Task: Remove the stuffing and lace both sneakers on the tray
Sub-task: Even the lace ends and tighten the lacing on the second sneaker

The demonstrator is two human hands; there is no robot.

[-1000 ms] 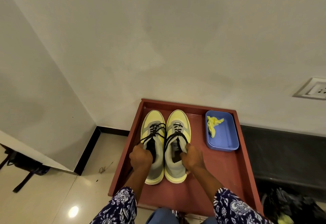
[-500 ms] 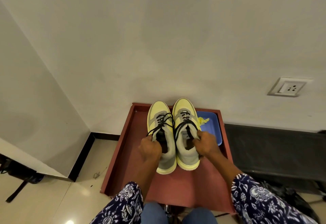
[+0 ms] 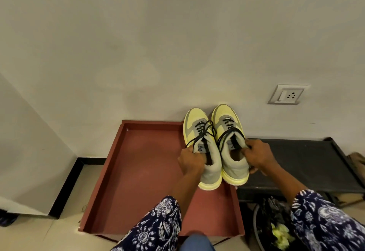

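Head view: we are holding both sneakers above tray (image 3: 138, 171), near its right edge. Left hand (image 3: 190, 160) fingers gripping left sneaker (image 3: 203, 152) collar, right hand (image 3: 257, 156) gripping right sneaker (image 3: 231, 144). Seeming light; uppers soft, soles stiff. Collar giving best hold; laces (image 3: 203, 132) hanging loose, snag-prone.

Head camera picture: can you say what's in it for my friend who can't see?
A person holds a pair of yellow-and-grey sneakers with black laces, the left hand gripping the left sneaker and the right hand the right sneaker. They are at the right edge of a red-brown tray by a pale wall.
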